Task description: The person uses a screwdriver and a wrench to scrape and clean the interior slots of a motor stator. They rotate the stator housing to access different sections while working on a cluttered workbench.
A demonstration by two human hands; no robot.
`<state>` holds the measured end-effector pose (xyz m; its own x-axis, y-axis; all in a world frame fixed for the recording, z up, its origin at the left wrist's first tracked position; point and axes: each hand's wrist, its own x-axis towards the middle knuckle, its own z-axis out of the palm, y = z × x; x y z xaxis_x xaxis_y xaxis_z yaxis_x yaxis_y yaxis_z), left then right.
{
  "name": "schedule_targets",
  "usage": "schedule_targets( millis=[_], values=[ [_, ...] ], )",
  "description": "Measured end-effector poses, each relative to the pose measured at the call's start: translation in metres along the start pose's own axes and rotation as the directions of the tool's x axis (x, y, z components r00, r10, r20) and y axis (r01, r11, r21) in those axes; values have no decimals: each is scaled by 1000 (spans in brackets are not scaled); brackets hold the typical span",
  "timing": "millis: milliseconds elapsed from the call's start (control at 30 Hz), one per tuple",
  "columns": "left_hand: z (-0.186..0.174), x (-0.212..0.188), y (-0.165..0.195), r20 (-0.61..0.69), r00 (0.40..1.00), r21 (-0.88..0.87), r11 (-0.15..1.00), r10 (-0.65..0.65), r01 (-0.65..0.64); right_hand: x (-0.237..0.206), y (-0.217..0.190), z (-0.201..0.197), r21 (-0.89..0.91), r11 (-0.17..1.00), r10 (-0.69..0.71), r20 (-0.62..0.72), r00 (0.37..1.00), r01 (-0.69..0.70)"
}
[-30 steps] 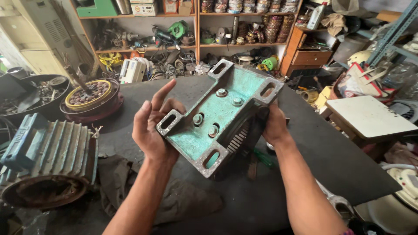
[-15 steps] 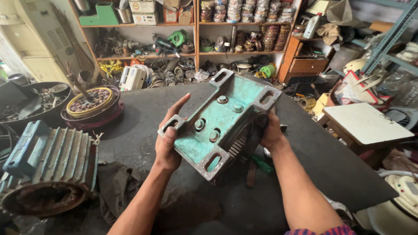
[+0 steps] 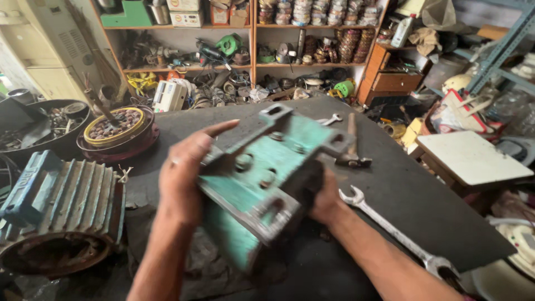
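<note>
Gripping a green metal housing (image 3: pixel 262 178) above the dark tabletop (image 3: pixel 412 195), left hand (image 3: pixel 181 178) and right hand (image 3: pixel 326 198) each close their grip on opposite sides, beside a wrench (image 3: pixel 390 226).

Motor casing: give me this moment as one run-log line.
left hand: holds green motor casing | right hand: holds its other side | casing: tilted, lifted above table | nearby: wrench, hammer

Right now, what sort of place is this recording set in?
Probably a motor or machine repair workshop. Both hands hold a teal metal casing over a dark workbench with a spanner on it, a finned motor housing sits alongside, and shelves are crammed with parts.
</note>
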<state>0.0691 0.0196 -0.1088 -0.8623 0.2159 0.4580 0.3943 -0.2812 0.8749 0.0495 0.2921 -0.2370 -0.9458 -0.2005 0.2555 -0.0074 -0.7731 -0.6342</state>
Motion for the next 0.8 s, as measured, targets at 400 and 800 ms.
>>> schedule_targets(
  millis=[400, 800],
  values=[
    [-32, 6, 3, 243, 969, -70, 997, 39, -22, -6, -1, -21, -348, 929, -231, -275, 933, 127],
    [-18, 5, 3, 461, 881, -397, 913, 109, 95, -165, -90, 50, -707, -680, -407, 144, 902, -194]
  ],
)
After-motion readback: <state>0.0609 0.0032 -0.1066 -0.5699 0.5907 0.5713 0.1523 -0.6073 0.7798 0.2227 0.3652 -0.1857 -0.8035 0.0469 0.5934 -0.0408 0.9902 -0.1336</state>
